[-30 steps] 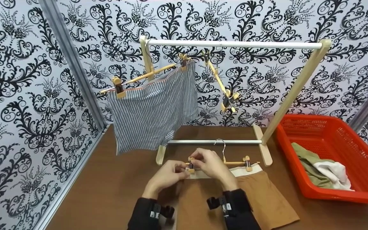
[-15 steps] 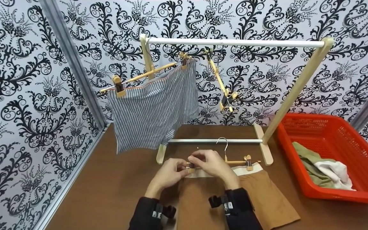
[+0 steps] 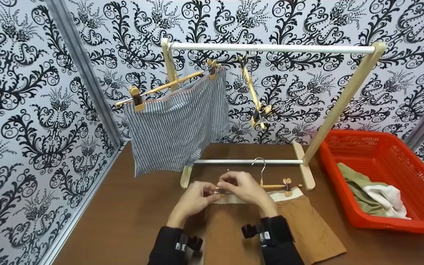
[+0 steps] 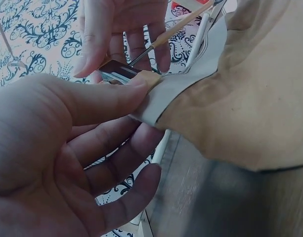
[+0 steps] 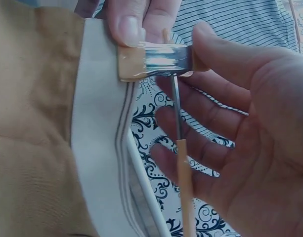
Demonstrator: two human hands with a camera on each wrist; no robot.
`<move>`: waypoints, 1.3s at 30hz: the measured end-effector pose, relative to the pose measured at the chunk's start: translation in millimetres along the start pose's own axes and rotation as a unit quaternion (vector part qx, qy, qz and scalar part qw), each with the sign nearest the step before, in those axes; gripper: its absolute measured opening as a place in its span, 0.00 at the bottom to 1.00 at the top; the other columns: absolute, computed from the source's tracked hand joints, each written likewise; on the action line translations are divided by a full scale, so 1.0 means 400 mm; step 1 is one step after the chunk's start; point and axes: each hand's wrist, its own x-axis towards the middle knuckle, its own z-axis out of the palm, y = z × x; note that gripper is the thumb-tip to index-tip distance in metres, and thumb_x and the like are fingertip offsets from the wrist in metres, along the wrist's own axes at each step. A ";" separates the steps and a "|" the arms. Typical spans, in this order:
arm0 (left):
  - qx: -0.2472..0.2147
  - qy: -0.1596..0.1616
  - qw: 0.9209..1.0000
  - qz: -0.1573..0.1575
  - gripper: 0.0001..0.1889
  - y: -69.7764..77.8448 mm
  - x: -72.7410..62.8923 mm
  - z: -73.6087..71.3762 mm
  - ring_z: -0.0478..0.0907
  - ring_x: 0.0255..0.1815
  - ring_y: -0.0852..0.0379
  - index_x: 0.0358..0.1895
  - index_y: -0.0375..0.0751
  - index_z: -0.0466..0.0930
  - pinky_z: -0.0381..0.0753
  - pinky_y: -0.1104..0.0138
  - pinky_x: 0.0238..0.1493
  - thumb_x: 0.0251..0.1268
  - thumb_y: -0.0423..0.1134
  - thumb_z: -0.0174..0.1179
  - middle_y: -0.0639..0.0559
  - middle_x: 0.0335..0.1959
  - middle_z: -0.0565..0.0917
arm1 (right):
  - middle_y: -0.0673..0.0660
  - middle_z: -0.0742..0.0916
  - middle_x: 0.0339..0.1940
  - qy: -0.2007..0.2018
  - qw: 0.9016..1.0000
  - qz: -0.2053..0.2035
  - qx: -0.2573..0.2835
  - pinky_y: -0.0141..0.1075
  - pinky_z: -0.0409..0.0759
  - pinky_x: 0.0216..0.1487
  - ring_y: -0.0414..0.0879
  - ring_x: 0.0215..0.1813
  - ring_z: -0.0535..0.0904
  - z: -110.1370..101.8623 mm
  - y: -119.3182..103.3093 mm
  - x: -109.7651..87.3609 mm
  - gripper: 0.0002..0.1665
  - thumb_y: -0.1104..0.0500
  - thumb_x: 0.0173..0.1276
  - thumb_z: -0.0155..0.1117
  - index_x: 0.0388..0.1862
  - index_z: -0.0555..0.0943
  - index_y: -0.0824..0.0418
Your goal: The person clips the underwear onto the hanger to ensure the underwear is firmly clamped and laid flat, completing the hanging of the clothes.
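A pair of brown shorts point(image 3: 315, 228) with a white waistband point(image 5: 99, 113) lies in front of me, attached to a clip hanger point(image 3: 272, 186). My left hand point(image 3: 195, 198) pinches the waistband's left corner, its thumb against the wooden front of the hanger clip point(image 5: 166, 59). At that clip's rear end, my right hand point(image 3: 243, 187) pinches with thumb and fingers. The other clip point(image 3: 288, 187) grips the waistband on the right, with no hand on it. Both hands partly cover the left clip in the head view. The hanger's hook point(image 3: 260, 162) points away from me.
Behind the hands stands a rack point(image 3: 271, 48) with striped shorts point(image 3: 175, 129) on a hanger at left. A bare clip hanger point(image 3: 251, 92) hangs beside them. A red basket point(image 3: 366, 138) at right holds green and white cloth point(image 3: 374, 195).
Both hands stay at the left clip with only small finger shifts. The hanger's hook has shifted slightly right, and the bare hanger on the rack has swung a little.
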 end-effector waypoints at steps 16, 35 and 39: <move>-0.002 0.042 0.999 0.001 0.04 -0.003 0.006 -0.008 0.80 0.30 0.61 0.36 0.34 0.89 0.78 0.70 0.33 0.59 0.28 0.71 0.52 0.30 0.88 | 0.51 0.90 0.37 0.123 0.988 -0.020 0.095 0.40 0.83 0.42 0.50 0.39 0.87 -0.004 0.006 0.006 0.10 0.57 0.66 0.73 0.44 0.87 0.60; -0.017 0.057 0.998 0.000 0.04 -0.001 0.006 -0.013 0.82 0.37 0.59 0.38 0.36 0.89 0.80 0.67 0.40 0.62 0.32 0.70 0.52 0.35 0.89 | 0.48 0.89 0.31 0.119 0.990 -0.036 0.072 0.30 0.76 0.31 0.46 0.29 0.81 0.010 0.029 0.009 0.05 0.57 0.66 0.73 0.38 0.89 0.57; -0.023 0.058 0.998 -0.003 0.04 0.000 0.004 -0.013 0.81 0.36 0.58 0.38 0.35 0.89 0.79 0.67 0.39 0.61 0.31 0.70 0.51 0.35 0.89 | 0.45 0.89 0.30 0.118 0.990 -0.028 0.073 0.32 0.78 0.30 0.44 0.27 0.81 0.005 0.026 0.006 0.06 0.53 0.67 0.73 0.38 0.89 0.54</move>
